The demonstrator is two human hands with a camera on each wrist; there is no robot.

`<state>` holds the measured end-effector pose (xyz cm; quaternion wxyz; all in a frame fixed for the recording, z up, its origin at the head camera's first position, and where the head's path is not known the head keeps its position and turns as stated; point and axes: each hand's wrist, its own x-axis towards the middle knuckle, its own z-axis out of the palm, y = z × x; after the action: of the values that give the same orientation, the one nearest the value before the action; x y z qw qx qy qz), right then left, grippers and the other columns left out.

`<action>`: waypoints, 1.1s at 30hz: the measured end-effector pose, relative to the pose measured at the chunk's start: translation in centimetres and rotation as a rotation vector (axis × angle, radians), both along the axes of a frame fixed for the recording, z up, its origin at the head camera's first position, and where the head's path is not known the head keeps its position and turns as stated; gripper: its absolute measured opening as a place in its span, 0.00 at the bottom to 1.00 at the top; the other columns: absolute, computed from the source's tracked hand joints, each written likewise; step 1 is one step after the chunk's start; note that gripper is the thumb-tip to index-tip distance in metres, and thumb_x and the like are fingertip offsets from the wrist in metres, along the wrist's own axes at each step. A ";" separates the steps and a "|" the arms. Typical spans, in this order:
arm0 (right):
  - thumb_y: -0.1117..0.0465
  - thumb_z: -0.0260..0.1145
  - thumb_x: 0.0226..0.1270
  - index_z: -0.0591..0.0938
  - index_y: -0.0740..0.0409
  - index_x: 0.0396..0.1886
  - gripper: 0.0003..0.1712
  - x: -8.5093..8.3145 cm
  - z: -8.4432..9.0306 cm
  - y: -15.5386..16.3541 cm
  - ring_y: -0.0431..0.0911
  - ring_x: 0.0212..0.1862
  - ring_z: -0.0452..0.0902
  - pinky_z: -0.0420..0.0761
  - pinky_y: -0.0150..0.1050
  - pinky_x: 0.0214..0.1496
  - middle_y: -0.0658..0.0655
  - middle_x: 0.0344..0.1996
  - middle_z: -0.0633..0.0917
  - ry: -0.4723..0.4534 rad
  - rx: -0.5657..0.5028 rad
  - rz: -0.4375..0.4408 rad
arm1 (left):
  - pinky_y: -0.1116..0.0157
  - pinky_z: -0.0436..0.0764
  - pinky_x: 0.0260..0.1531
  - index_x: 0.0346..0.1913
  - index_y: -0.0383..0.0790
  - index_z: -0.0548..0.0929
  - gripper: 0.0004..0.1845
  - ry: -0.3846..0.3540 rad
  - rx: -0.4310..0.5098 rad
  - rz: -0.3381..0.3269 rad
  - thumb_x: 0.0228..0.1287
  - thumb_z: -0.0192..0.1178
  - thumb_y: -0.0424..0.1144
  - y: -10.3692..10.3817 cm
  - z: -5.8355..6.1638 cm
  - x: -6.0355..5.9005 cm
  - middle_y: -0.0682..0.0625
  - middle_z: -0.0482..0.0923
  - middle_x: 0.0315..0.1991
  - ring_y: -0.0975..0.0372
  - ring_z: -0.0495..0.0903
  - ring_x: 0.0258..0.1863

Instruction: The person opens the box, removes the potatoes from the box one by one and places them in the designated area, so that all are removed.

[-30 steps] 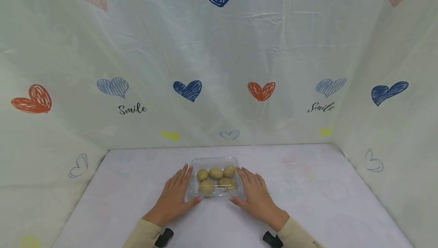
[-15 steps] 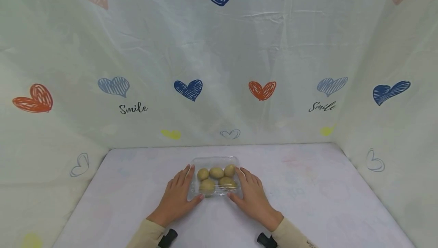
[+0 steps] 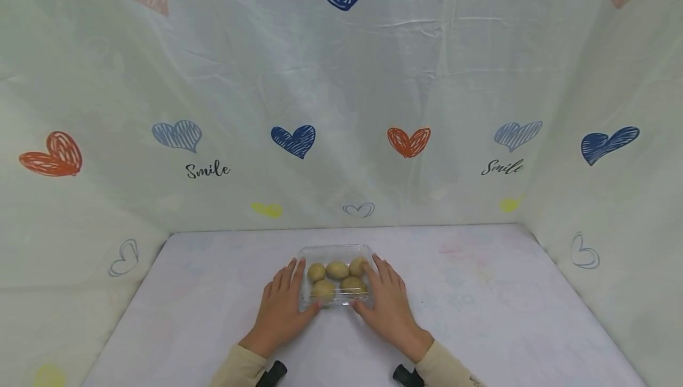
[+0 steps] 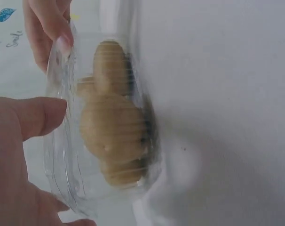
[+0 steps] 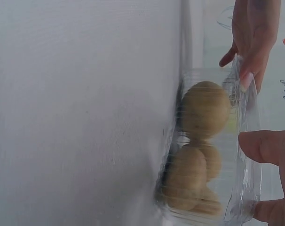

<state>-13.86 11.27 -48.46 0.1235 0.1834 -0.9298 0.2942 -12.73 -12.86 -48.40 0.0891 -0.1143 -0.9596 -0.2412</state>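
Observation:
A clear plastic box with a lid stands on the table, several small potatoes inside it. My left hand lies along its left side, fingers fairly straight and thumb at the front rim. On the other side, my right hand has its straight fingers along the right edge and its thumb by the front corner. In the left wrist view the left thumb meets the box's rim. The right thumb touches the rim in the right wrist view. The palm sides are mostly hidden from above.
A white table extends around the box. Behind and beside it hangs a pale curtain printed with hearts and the word Smile. Black wrist straps show below the sleeves.
Both hands have moved slightly inward against the box, the right hand shifting left and the left hand shifting right. The box and potatoes have stayed in place.

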 end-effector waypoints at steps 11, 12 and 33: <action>0.50 0.79 0.61 0.78 0.63 0.70 0.41 0.1 0.0 -0.3 0.67 0.70 0.71 0.69 0.70 0.70 0.69 0.74 0.72 0.036 0.089 -0.030 | 0.34 0.72 0.65 0.77 0.28 0.66 0.47 0.034 0.011 0.070 0.62 0.68 0.52 1.0 -0.1 0.3 0.28 0.68 0.73 0.33 0.68 0.70; 0.50 0.79 0.61 0.78 0.63 0.70 0.41 0.1 0.0 -0.3 0.66 0.69 0.72 0.70 0.69 0.69 0.69 0.74 0.72 0.040 0.100 -0.031 | 0.34 0.72 0.64 0.76 0.27 0.67 0.46 0.044 0.014 0.071 0.62 0.69 0.52 1.1 -0.1 0.3 0.28 0.68 0.73 0.33 0.68 0.70; 0.43 0.75 0.68 0.79 0.60 0.71 0.39 -0.4 0.2 0.3 0.58 0.64 0.80 0.83 0.57 0.61 0.68 0.74 0.74 0.079 0.288 -0.028 | 0.40 0.79 0.57 0.66 0.36 0.83 0.40 0.070 0.021 0.126 0.53 0.80 0.53 1.0 0.8 0.5 0.33 0.78 0.68 0.42 0.79 0.61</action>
<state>-14.21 11.59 -48.30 0.1365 0.1978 -0.9593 0.1485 -12.19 -11.87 -47.63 0.1390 -0.0613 -0.9585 -0.2411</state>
